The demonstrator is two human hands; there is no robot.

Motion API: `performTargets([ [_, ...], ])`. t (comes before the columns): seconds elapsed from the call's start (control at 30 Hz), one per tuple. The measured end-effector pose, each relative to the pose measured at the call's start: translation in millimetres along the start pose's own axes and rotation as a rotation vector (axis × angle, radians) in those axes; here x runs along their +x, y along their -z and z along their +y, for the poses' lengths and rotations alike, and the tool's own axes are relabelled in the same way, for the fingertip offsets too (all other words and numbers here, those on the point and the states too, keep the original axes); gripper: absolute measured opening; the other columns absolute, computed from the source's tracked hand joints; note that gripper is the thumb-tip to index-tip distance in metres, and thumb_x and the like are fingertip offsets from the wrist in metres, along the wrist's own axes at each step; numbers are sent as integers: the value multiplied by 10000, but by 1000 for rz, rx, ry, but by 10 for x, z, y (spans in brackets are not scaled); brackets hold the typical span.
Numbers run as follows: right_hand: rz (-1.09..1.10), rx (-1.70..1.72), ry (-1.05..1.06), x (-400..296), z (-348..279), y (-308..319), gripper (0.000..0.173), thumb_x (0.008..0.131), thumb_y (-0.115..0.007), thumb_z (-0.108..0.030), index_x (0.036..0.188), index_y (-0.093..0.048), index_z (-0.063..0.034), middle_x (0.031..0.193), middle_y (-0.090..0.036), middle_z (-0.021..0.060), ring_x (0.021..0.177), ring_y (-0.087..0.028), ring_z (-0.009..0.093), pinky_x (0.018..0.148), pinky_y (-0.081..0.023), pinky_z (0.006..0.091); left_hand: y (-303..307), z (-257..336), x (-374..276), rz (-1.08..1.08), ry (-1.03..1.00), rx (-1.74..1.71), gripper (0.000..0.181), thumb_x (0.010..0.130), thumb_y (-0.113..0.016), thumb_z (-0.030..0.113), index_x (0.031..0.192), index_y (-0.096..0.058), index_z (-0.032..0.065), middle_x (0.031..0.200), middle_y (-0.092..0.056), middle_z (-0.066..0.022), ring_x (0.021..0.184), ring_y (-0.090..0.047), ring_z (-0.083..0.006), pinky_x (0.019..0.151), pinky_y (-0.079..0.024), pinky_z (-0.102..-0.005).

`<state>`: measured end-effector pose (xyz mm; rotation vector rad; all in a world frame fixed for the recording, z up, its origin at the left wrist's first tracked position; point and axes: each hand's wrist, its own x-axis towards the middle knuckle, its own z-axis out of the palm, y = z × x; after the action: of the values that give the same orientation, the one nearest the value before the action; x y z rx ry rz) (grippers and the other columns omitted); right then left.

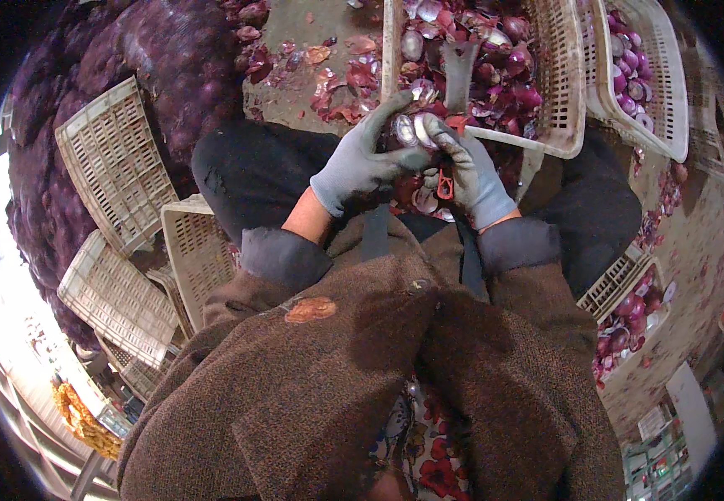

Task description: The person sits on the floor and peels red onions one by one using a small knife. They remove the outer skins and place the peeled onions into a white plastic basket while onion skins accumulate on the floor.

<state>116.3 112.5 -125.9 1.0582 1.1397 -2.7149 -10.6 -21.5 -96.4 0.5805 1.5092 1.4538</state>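
Both hands wear grey-coated work gloves. My left hand (371,153) curls around a red onion (405,131) whose cut pale face shows. Against it, my right hand (467,164) grips a red-handled knife (445,185); its broad grey blade points away over a crate. The right thumb and fingers also touch a pale round onion piece (425,130), and whether that is cut free cannot be told. Just beyond the hands, a white plastic crate (521,143) holds red onions and loose skins. Below the hands, more onion pieces (424,200) lie between the legs, partly hidden.
A second crate (672,119) with peeled onions stands at the right. Another onion-filled container (634,351) is at lower right. Stacked crates (117,163) and mesh sacks of onions (167,62) fill the left. Onion skins (337,87) litter the floor.
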Motion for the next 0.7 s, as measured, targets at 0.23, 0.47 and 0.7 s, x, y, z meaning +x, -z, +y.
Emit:
performTargets([
  [0.23,-51,-384,480,-73,-45,1,406,905,-608,-321,1208,-572,-53,1126,-595,15,990,-566,92,735,-489,249,96,51,-100,-76,-566,675,323,775,-696,124,1063,-616,3,1239,-523,-161,1102,-565,-267,910,-473,-345],
  [0.47,-75,37,190,-235,-47,-17,368,910,-602,-314,1186,-590,-71,1066,-623,21,1005,-582,132,834,-486,301,-26,78,-146,-16,-497,554,417,638,-663,-31,1048,-628,38,1032,-616,-152,1015,-591,-307,889,-477,-342],
  [0.7,-312,714,49,-200,2,115,353,905,-583,-355,1180,-592,-134,1076,-642,37,1061,-600,214,685,-554,391,-159,134,-203,56,-720,629,265,819,-546,-2,1082,-574,-4,980,-624,-125,893,-607,-267,883,-475,-371],
])
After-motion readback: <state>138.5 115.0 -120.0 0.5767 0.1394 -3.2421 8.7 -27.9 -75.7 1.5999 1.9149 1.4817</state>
